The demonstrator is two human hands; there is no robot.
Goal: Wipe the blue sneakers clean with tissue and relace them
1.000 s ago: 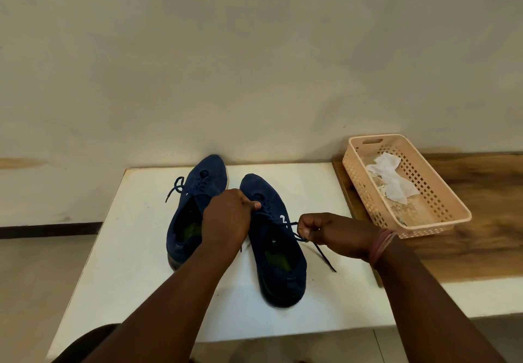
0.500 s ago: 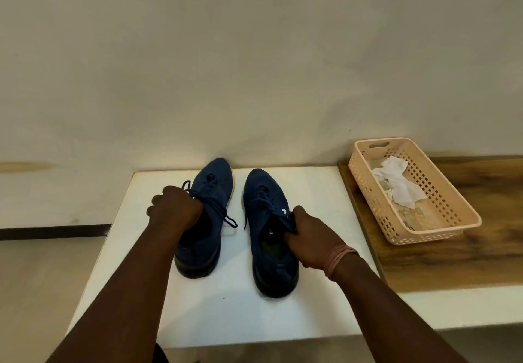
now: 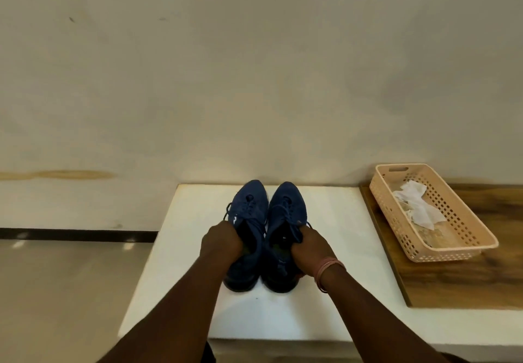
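- Blue sneakers, left (image 3: pixel 249 221) and right (image 3: pixel 285 221) — drawn together since a moment ago, now side by side, toes to the wall, on the white worktop (image 3: pixel 181 263); lacing looks finished.
- Left hand (image 3: pixel 220 241) — grip curled on left collar.
- Right hand (image 3: pixel 310 245) — grip curled on right collar.
- Tissue (image 3: pixel 416 204) — crumpled in basket (image 3: pixel 452 252), well apart.

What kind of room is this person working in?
Probably a plain indoor room, a home or simple workroom: a bare cream plaster wall, a white table top set against it, and a peach perforated plastic basket on a wooden board.
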